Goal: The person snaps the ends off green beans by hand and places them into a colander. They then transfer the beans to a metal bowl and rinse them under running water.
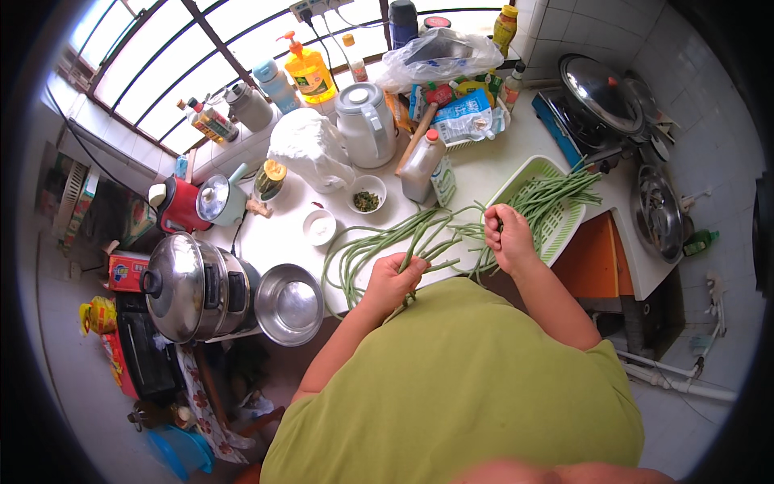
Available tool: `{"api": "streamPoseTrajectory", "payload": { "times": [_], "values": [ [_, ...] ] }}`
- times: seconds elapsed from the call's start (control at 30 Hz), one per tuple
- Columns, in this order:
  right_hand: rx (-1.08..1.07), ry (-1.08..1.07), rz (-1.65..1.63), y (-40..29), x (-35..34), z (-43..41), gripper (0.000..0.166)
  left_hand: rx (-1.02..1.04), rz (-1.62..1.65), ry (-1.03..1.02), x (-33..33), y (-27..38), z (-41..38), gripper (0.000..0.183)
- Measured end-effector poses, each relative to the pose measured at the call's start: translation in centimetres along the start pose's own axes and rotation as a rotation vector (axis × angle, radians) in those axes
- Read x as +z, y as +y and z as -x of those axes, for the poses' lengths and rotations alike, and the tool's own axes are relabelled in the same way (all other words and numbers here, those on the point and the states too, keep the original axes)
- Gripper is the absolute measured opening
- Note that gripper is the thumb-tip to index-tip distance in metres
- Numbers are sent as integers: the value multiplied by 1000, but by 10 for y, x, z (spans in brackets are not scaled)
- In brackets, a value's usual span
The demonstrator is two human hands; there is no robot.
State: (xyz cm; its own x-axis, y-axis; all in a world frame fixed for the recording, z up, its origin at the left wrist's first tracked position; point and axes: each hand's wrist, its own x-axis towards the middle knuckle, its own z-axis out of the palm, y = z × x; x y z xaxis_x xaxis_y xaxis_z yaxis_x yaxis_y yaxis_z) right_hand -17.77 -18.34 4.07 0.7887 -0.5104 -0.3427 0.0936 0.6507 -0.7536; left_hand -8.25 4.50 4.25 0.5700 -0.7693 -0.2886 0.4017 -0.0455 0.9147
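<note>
My left hand [396, 278] is closed around a bunch of long green beans [423, 245], whose ends poke out past the thumb. More long beans [357, 251] lie in loops across the white counter beyond that hand. My right hand [511, 239] is raised with curled fingers at the near-left side of a green-and-white slotted plastic basket [565, 233]. Bean tips show close to its fingers, but whether it grips any is hidden. A thick bundle of long beans [556, 193] rests in the basket, some reaching over its far-right rim.
A steel bowl [289, 305] and a large lidded steamer pot [193, 287] stand at left. Behind the beans are a brown-filled plastic bottle [421, 166], a small bowl of chopped greens [366, 195] and a grey jug [365, 124]. A lidded wok [598, 94] sits on a stove at right.
</note>
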Motion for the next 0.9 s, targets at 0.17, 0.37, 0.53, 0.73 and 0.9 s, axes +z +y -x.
{"api": "streamPoseTrajectory", "payload": {
  "times": [0.17, 0.37, 0.53, 0.73, 0.9],
  "values": [
    [151, -196, 217, -16, 22, 21, 17, 15, -23, 2, 0, -1, -3, 19],
    [-322, -375, 958, -12, 33, 32, 17, 16, -75, 2, -1, -1, -2, 19],
    [-93, -476, 873, -9, 29, 34, 17, 31, -67, -13, -4, 3, -2, 20],
    [454, -881, 296, -16, 28, 55, 16, 9, -34, -60, -14, 8, -6, 21],
    [363, -587, -122, -24, 29, 44, 10, -6, 82, -99, -20, 6, -7, 24]
  ]
}}
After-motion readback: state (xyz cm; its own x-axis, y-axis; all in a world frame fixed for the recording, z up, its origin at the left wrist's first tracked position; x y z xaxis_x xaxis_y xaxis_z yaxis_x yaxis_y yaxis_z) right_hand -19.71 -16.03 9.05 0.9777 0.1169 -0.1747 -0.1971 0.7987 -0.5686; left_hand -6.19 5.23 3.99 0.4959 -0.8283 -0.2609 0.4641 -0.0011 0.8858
